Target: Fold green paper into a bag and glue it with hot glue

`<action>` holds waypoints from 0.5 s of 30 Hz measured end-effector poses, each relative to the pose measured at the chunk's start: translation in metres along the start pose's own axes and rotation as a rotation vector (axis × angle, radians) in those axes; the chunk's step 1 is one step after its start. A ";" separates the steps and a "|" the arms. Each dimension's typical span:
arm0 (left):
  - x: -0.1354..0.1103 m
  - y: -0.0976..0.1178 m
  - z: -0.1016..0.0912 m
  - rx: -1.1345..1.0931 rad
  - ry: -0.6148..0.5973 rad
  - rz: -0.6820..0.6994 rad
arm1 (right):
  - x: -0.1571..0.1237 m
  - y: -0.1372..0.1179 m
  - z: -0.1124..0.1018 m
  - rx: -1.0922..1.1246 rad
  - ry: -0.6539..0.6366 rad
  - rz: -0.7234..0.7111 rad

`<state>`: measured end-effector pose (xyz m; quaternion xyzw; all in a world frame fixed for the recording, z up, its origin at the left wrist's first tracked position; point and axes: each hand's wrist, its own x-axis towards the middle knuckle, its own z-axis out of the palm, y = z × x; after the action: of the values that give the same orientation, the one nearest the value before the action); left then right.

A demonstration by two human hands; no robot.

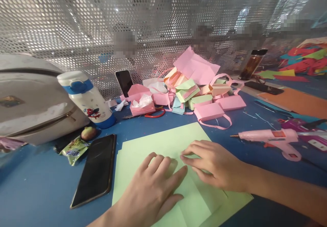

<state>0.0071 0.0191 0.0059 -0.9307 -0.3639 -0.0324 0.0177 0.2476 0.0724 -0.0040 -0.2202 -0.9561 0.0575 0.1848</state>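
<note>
Left hand (153,182) palm down, right hand (219,164) facing it, fingers (192,161) curved

Blue table (46,186): green paper (153,140), perhaps fruit (88,133)

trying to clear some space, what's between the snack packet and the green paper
In the head view, a dark phone lies between the snack packet and the green paper.

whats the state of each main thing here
left hand, fingers spread
right hand, fingers bent
green paper, stacked under both hands
front phone, lying flat, screen dark
back phone, propped up, screen dark
white bottle, standing, lid on
pink glue gun, lying on its side
pink box, open, white material inside
</note>
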 end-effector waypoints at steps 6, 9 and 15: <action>0.002 -0.002 0.000 -0.034 -0.029 -0.034 | -0.002 0.003 0.001 0.106 0.002 0.028; 0.002 -0.002 0.000 -0.031 -0.042 -0.035 | -0.004 0.003 0.004 0.166 0.027 0.073; -0.001 -0.002 0.002 -0.023 -0.029 -0.033 | -0.004 0.004 0.010 0.221 0.054 0.179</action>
<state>0.0055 0.0201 0.0038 -0.9252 -0.3788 -0.0236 0.0014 0.2486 0.0736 -0.0148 -0.2843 -0.9152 0.1728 0.2275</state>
